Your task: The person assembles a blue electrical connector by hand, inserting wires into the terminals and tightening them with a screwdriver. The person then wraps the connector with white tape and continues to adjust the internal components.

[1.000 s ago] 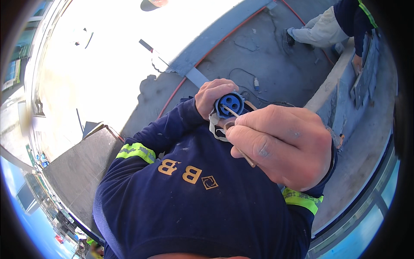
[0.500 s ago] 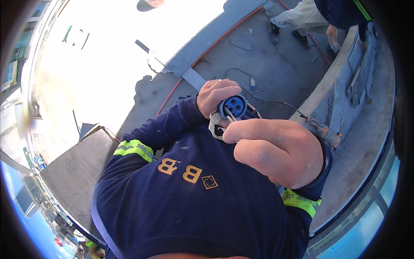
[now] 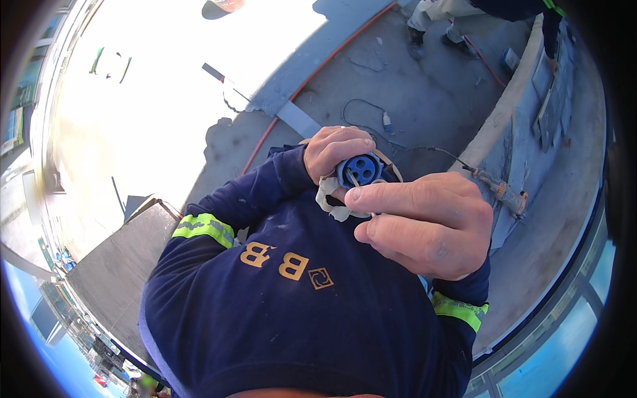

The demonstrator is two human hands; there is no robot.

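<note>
My left hand (image 3: pixel 337 151) is wrapped round a blue round electrical connector (image 3: pixel 363 161), holding it in front of my chest with its holed face turned up. Several round holes show in that face. A torn whitish strip (image 3: pixel 324 199) hangs beside the connector, below my left hand. My right hand (image 3: pixel 424 222) pinches a thin metal tool (image 3: pixel 353 180) between thumb and fingers. Its slim tip reaches the connector's face at the left side. My fingers cover most of the tool, so its kind cannot be made out.
A cable with a pale plug (image 3: pixel 387 122) lies on the grey floor ahead. An orange hose (image 3: pixel 261 144) crosses the floor. On the low wall at right rests an orange-and-grey tool (image 3: pixel 507 197) with a cord. Another person (image 3: pixel 441 20) stands far right, near a blue box (image 3: pixel 509 60).
My right hand has turned a little and its fingers have spread further apart round the tool. The left hand keeps the connector. The other person's hand has moved, and a blue box now shows there.
</note>
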